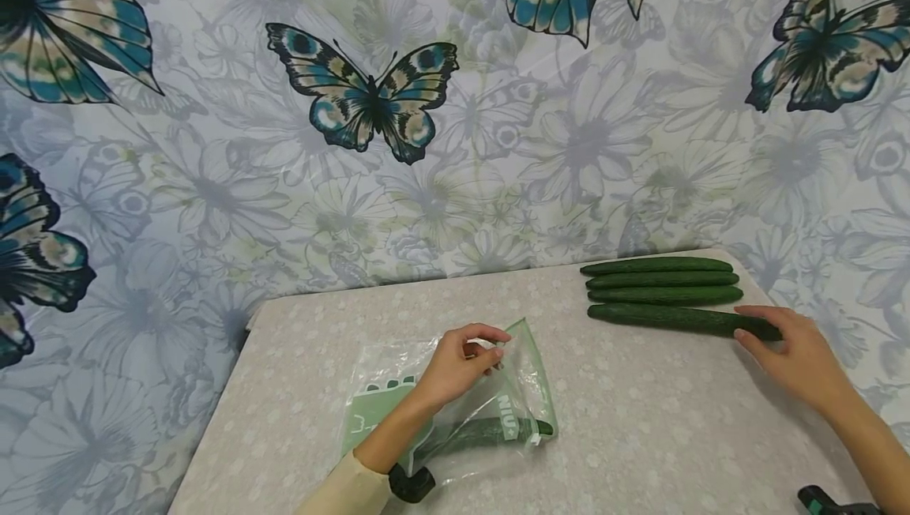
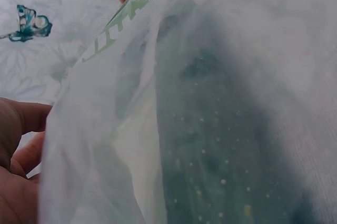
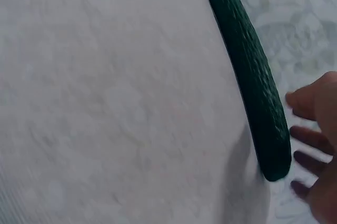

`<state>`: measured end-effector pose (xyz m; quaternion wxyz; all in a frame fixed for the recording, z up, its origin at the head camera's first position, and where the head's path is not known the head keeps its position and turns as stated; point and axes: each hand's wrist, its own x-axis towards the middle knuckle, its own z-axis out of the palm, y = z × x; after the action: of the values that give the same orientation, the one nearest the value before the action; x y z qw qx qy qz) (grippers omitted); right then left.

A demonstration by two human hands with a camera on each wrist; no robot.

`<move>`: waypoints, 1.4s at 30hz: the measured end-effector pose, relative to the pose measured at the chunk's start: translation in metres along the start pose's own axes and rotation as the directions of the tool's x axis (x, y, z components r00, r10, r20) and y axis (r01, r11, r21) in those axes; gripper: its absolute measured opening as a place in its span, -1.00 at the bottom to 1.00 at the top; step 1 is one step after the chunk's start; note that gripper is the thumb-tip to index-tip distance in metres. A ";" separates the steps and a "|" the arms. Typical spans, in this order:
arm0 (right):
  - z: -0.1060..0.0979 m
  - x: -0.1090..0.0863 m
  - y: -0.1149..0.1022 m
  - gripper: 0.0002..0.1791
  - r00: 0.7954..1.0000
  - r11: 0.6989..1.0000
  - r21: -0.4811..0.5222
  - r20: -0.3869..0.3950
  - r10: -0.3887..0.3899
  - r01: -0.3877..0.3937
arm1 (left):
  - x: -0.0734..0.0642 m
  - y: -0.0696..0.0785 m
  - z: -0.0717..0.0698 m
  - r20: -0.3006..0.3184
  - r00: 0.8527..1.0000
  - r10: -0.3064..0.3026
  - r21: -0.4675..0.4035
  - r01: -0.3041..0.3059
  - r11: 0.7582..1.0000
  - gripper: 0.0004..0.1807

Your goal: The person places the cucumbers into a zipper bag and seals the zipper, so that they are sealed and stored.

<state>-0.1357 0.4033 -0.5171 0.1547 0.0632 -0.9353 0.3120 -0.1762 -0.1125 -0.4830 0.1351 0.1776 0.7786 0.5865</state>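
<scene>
In the head view my left hand (image 1: 458, 365) pinches the upper side of a clear plastic bag (image 1: 522, 373) with green print near its mouth. A cucumber (image 1: 483, 430) lies inside the bag; its dark green skin shows through the film in the left wrist view. On the right, my right hand (image 1: 796, 349) is at the near end of a loose cucumber (image 1: 661, 317), thumb and forefinger on either side of it. In the right wrist view the fingertips (image 3: 303, 134) stand spread beside that cucumber's end (image 3: 258, 97), with no grip visible.
Several more cucumbers (image 1: 664, 278) lie side by side at the table's back right corner. The table (image 1: 298, 389) has a pale patterned cloth. Behind it hangs a butterfly-print curtain (image 1: 455, 207). A dark strap device (image 1: 412, 485) sits at the left wrist.
</scene>
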 end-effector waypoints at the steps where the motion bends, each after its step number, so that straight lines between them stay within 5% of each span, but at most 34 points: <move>1: -0.003 -0.001 0.005 -0.59 1.000 1.000 -0.005 0.017 0.002 -0.002 | 0.000 -0.001 0.000 0.002 1.000 -0.003 -0.007 0.003 1.000 -0.71; 7: -0.012 -0.003 0.027 -0.50 0.995 0.996 -0.085 0.097 0.032 -0.023 | -0.002 -0.003 -0.002 0.010 1.000 -0.026 -0.045 0.027 0.999 -0.68; 15: -0.009 -0.002 0.041 -0.53 0.985 0.979 -0.135 0.049 0.163 -0.155 | -0.001 -0.003 -0.002 0.020 0.999 -0.032 -0.054 0.033 0.998 -0.70; 19: -0.010 -0.007 0.042 -0.47 0.972 0.973 -0.022 0.034 0.232 -0.231 | 0.000 -0.005 -0.002 0.017 1.000 -0.020 -0.055 0.021 0.998 -0.68; 23: -0.013 -0.012 0.042 -0.48 0.937 0.918 0.185 0.073 0.342 -0.350 | 0.000 -0.006 -0.002 0.012 1.000 -0.009 -0.054 0.010 0.998 -0.67; 25: -0.014 -0.012 0.041 -0.61 0.918 0.822 0.414 0.119 0.378 -0.392 | 0.000 -0.006 -0.002 0.012 1.000 -0.011 -0.057 0.012 0.998 -0.66; 26: -0.014 -0.011 0.039 -0.67 0.914 0.745 0.539 0.141 0.381 -0.394 | 0.001 -0.006 -0.002 0.015 1.000 -0.013 -0.062 0.013 0.998 -0.65; 30: -0.012 -0.006 0.030 -0.71 0.913 0.376 0.872 0.167 0.373 -0.313 | 0.000 -0.006 -0.002 0.023 1.000 -0.015 -0.076 0.017 0.997 -0.65; 32: -0.011 -0.004 0.023 -0.70 0.917 0.313 0.909 0.151 0.369 -0.276 | 0.000 -0.007 -0.002 0.022 1.000 -0.013 -0.079 0.014 0.997 -0.65; 36: -0.012 0.000 0.010 -0.70 0.922 0.244 0.941 0.138 0.361 -0.236 | -0.001 -0.007 -0.004 0.012 1.000 -0.014 -0.069 0.015 0.998 -0.68; 42: -0.013 -0.001 -0.004 -0.64 0.936 0.172 0.953 0.191 0.296 -0.249 | -0.002 -0.006 -0.005 0.010 1.000 -0.013 -0.069 0.013 0.998 -0.69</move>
<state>-0.1308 0.4077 -0.5055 0.0418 -0.0286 -0.5309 0.8459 -0.1769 -0.1195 -0.4872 0.1488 0.1707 0.7584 0.6112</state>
